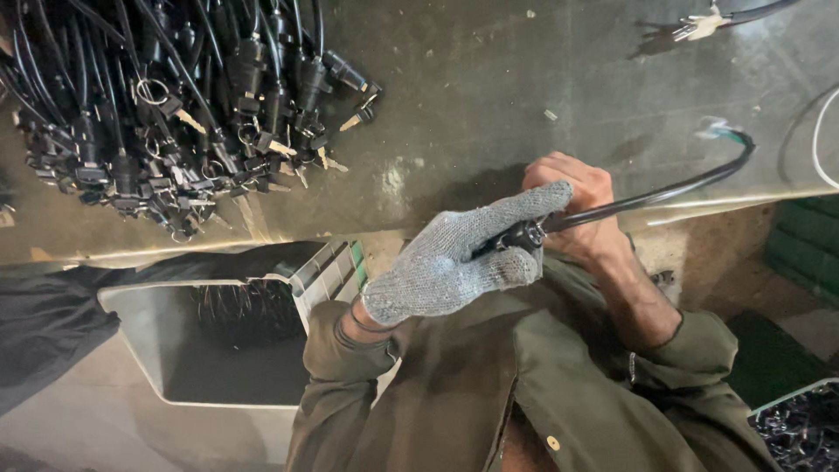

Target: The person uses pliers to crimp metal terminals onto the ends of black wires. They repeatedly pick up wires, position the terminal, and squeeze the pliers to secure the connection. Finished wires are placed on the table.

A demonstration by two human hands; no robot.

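Both hands pinch one black rubber-sheathed cable: grey knit-gloved left hand grips its connector end, bare right hand steadies it. Looks mid-assembly; next needs firm twist.

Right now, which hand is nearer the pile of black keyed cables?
Left. The gloved left hand grips the black cable on the side toward the pile of keyed cables; the bare right hand sits behind it, farther from the pile.
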